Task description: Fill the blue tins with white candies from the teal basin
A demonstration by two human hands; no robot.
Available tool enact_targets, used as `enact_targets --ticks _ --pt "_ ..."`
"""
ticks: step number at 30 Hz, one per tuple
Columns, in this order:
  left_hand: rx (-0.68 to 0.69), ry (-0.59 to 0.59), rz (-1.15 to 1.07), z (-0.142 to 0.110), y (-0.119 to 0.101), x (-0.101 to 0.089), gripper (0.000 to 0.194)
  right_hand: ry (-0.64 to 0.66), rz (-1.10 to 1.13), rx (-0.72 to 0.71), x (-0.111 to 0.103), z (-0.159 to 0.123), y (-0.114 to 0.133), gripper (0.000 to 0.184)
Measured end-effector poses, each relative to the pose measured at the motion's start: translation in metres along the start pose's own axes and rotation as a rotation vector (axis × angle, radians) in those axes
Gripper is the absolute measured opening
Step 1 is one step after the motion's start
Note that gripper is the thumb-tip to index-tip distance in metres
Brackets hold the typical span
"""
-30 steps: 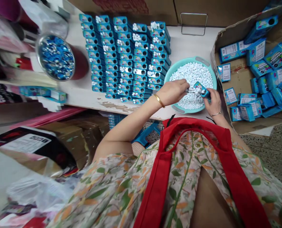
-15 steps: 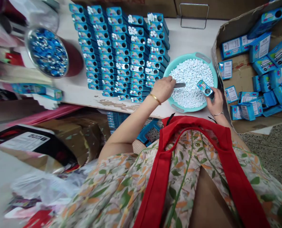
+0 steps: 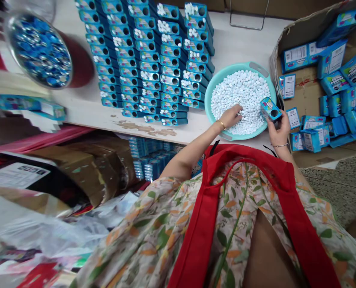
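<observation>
My left hand (image 3: 231,116) dips into the small white pellets (image 3: 245,96) that fill a turquoise basin (image 3: 208,105). Its fingers are curled, with the tips partly hidden among the pellets, so what they grip does not show. Over the basin's right rim, my right hand (image 3: 280,129) is closed around a small blue box (image 3: 270,109). The box is tilted, with its printed end and a dark round hole facing up.
Left of the basin, blue boxes with holes (image 3: 171,62) stand in several rows, some with white pellets on top. A metal pot of blue and silver wrapped pieces (image 3: 41,52) stands farther left. On the right, a cardboard carton (image 3: 305,82) holds loose blue boxes.
Pellets lay heaped on the box one second ago; its top now shows bare. My left hand moved left with a grey strip-like tool, then into the basin. The view shifted.
</observation>
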State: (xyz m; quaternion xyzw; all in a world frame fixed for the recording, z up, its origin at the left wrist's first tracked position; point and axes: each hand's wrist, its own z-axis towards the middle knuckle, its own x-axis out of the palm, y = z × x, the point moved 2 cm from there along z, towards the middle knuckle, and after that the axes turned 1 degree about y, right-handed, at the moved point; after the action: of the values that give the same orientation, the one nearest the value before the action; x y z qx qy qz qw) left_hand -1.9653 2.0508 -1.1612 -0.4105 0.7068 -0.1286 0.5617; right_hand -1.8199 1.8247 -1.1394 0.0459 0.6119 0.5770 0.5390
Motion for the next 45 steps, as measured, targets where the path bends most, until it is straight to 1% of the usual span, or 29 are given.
enact_targets --ticks 3,5,7,10,13,17,21,23,24,25,26,27,29,30,31,32,33,34,36,38,40,42,43,45 --pt "0.094 -0.04 0.01 -0.029 0.01 -0.031 0.035 0.008 -0.017 -0.01 -0.001 0.003 0.0 0.059" --pt "0.168 -0.076 0.046 -0.049 0.007 -0.056 0.032 0.037 -0.066 -0.022 0.0 0.005 0.005 0.056" --pt "0.219 -0.105 0.101 -0.066 -0.005 -0.079 0.031 0.086 -0.106 -0.039 0.004 0.007 0.011 0.051" --pt "0.259 -0.108 0.221 -0.08 -0.033 -0.104 0.029 0.153 -0.133 -0.081 0.014 0.009 0.022 0.046" --pt "0.254 -0.074 0.386 -0.084 -0.067 -0.117 0.028 0.191 -0.134 -0.131 0.023 0.008 0.029 0.048" --pt "0.186 -0.067 0.59 -0.087 -0.109 -0.124 0.035 0.217 -0.109 -0.166 0.03 0.008 0.032 0.049" --pt "0.194 -0.069 0.682 -0.093 -0.147 -0.13 0.037 0.21 -0.093 -0.184 0.032 0.008 0.031 0.048" --pt "0.202 -0.036 0.697 -0.095 -0.157 -0.134 0.04 0.213 -0.086 -0.185 0.032 0.008 0.031 0.048" --pt "0.193 -0.018 0.697 -0.096 -0.156 -0.135 0.041 0.214 -0.084 -0.184 0.032 0.008 0.03 0.048" --pt "0.177 -0.009 0.689 -0.096 -0.152 -0.137 0.04 0.214 -0.083 -0.181 0.032 0.008 0.029 0.048" --pt "0.155 -0.018 0.673 -0.095 -0.142 -0.138 0.037 0.211 -0.082 -0.176 0.031 0.008 0.029 0.048" --pt "0.127 -0.042 0.651 -0.093 -0.128 -0.139 0.032 0.206 -0.082 -0.174 0.03 0.007 0.028 0.048" --pt "0.05 -0.103 0.605 -0.088 -0.088 -0.134 0.029 0.184 -0.08 -0.173 0.028 0.006 0.026 0.048" --pt "-0.001 -0.107 0.591 -0.084 -0.066 -0.128 0.029 0.169 -0.08 -0.171 0.026 0.005 0.025 0.048" --pt "-0.059 -0.076 0.585 -0.078 -0.045 -0.118 0.03 0.153 -0.08 -0.169 0.024 0.005 0.024 0.048" --pt "-0.112 -0.017 0.576 -0.072 -0.026 -0.105 0.031 0.137 -0.08 -0.167 0.021 0.004 0.023 0.047" --pt "-0.15 0.05 0.556 -0.064 -0.012 -0.09 0.031 0.122 -0.079 -0.164 0.019 0.004 0.022 0.047" --pt "-0.169 0.113 0.524 -0.056 -0.003 -0.073 0.032 0.111 -0.076 -0.159 0.016 0.004 0.021 0.047" --pt "-0.155 0.181 0.424 -0.037 0.001 -0.04 0.034 0.095 -0.062 -0.149 0.012 0.004 0.019 0.048" --pt "-0.114 0.169 0.311 -0.019 -0.006 -0.011 0.036 0.089 -0.046 -0.133 0.008 0.005 0.019 0.05" --pt "-0.081 0.137 0.213 -0.006 -0.011 0.006 0.038 0.086 -0.035 -0.103 0.005 0.007 0.019 0.052" --pt "-0.047 0.111 0.124 -0.002 -0.01 0.01 0.04 0.082 -0.025 -0.063 0.004 0.009 0.019 0.054" --pt "-0.023 0.103 0.083 -0.004 -0.007 0.008 0.04 0.078 -0.021 -0.043 0.004 0.01 0.018 0.055" --pt "0.04 0.087 0.023 -0.014 0.001 -0.005 0.039 0.063 -0.02 -0.02 0.003 0.011 0.017 0.057"
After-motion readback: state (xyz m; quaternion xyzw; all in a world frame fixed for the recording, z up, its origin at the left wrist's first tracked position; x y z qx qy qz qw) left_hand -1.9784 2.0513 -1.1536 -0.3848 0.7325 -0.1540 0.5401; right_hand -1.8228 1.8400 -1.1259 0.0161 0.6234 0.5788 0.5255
